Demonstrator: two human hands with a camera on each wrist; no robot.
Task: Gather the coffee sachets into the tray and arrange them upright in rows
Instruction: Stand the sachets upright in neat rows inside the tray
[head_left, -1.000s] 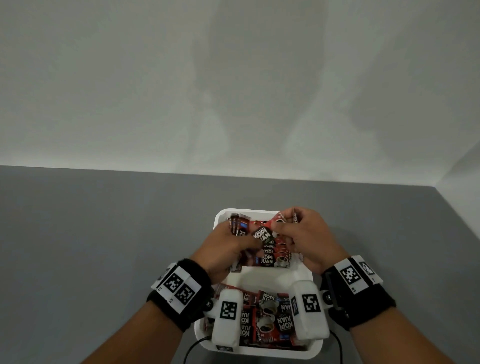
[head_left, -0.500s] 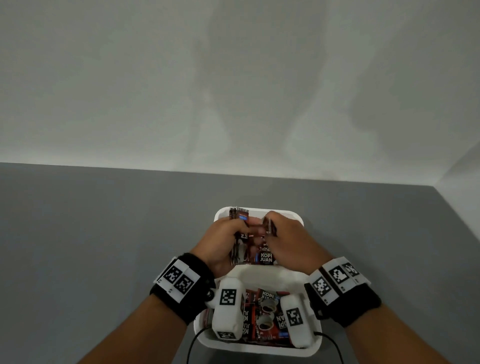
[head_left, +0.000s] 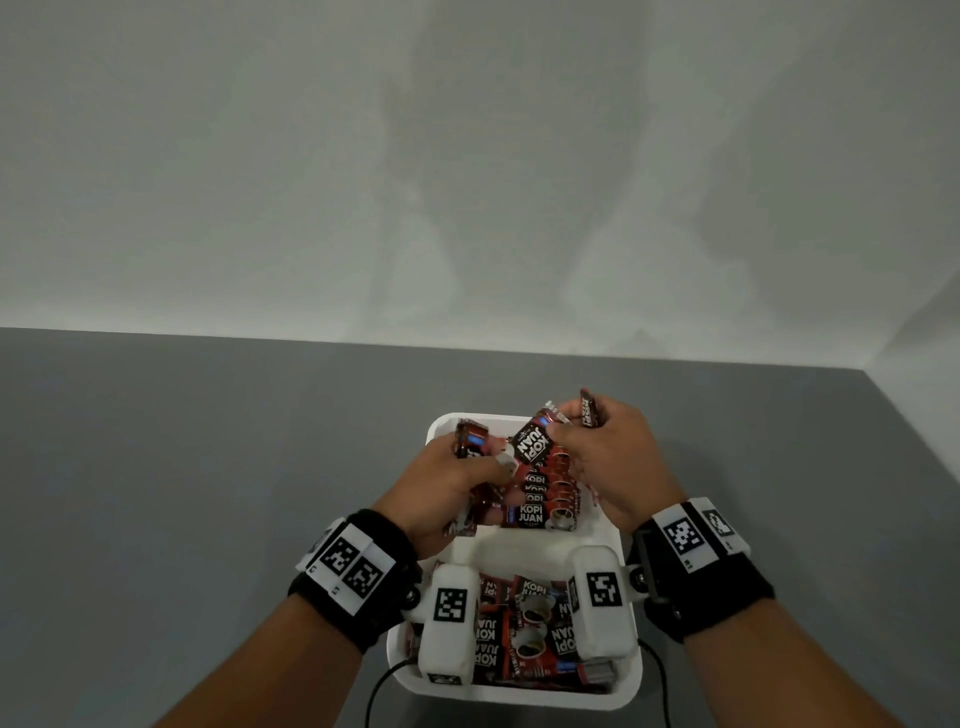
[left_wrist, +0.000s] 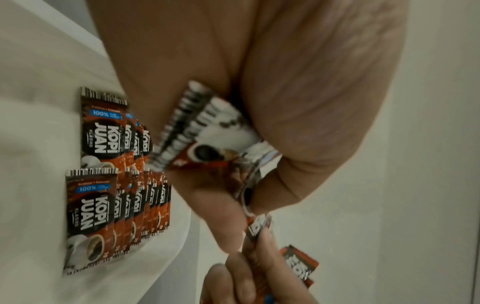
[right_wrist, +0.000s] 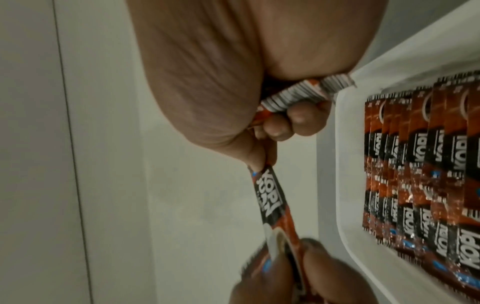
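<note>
Red-and-black coffee sachets stand upright in rows (head_left: 540, 499) in the far part of the white tray (head_left: 441, 422). My left hand (head_left: 483, 465) grips a bunch of sachets (left_wrist: 207, 133) over the tray's left side. My right hand (head_left: 569, 423) holds a few sachets (right_wrist: 298, 96) in its curled fingers above the far right rim. Between the two hands stretches a single sachet (head_left: 532, 441), pinched at one end by my right thumb and at the other by my left fingers (right_wrist: 324, 273). The wrist views show the upright rows (left_wrist: 91, 205) (right_wrist: 428, 164) beside the hands.
The near part of the tray (head_left: 519, 699) holds several loose sachets (head_left: 524, 629) lying flat, partly hidden by the two white wrist cameras. The tray sits on a grey table (head_left: 208, 467) with bare surface left and right. A pale wall rises behind.
Half a second ago both hands were pressed together low over the rows. Since then the right hand has risen toward the far right rim, drawing one sachet out between the hands.
</note>
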